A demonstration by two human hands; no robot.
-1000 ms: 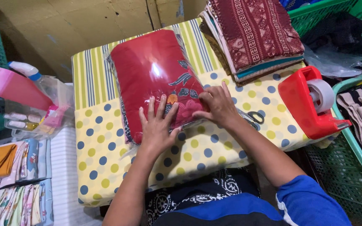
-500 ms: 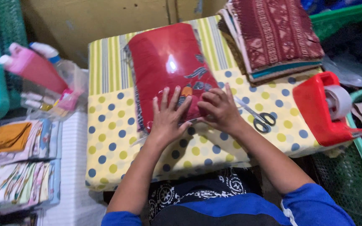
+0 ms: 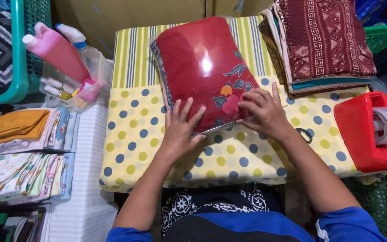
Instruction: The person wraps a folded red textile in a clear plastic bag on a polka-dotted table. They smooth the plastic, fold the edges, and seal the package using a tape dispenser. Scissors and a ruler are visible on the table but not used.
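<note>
Flat on the near end of the red cloth packet [image 3: 202, 67]: left hand [image 3: 180, 132], fingers spread wide, gripping nothing. Just beside, right hand [image 3: 263, 112], fingers loosely curled, pressing down the packet's lower right corner. Packet itself in glossy clear wrap, resting mid-top on the dotted and striped cushion [image 3: 135, 134]. Near the right wrist, scissors [image 3: 304, 134], partly hidden. Farther right, red tape dispenser [image 3: 366, 130]; behind, stack of folded cloth [image 3: 323, 45].

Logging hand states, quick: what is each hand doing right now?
Left hand: open, fingers spread flat on the red plastic-wrapped cloth packet.
Right hand: fingers curled, pressing the packet's near edge.
</note>
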